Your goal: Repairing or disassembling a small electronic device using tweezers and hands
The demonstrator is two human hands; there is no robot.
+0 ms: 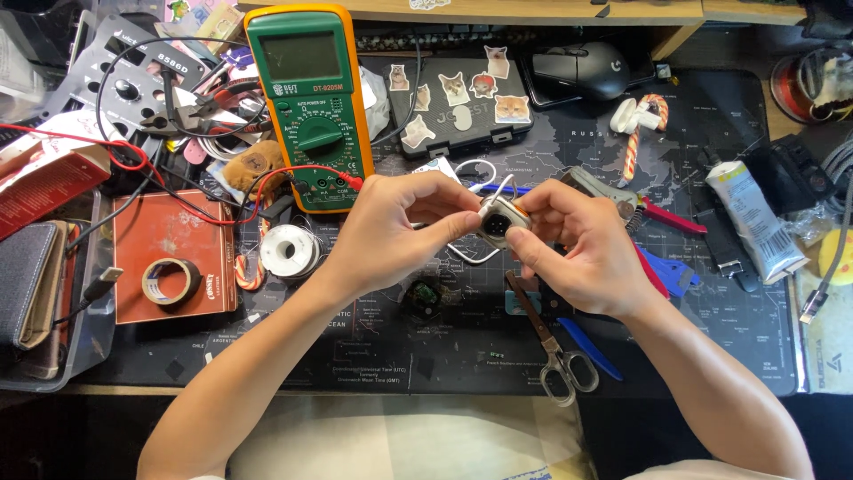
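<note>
Both hands pinch one small metal connector point(499, 222) above the counter point(711, 293): your left hand point(391, 231) steadies it while your right hand point(577, 244) closes its fingers point(531, 253) around the body, turning its open face up toward you.

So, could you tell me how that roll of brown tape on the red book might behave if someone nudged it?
The roll of tape lies flat on the red book, so it would probably slide rather than roll. It looks thin and hollow, so likely light. Set on edge, it could roll away.

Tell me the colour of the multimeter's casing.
The multimeter is green with an orange surround, seen in the head view.
</note>
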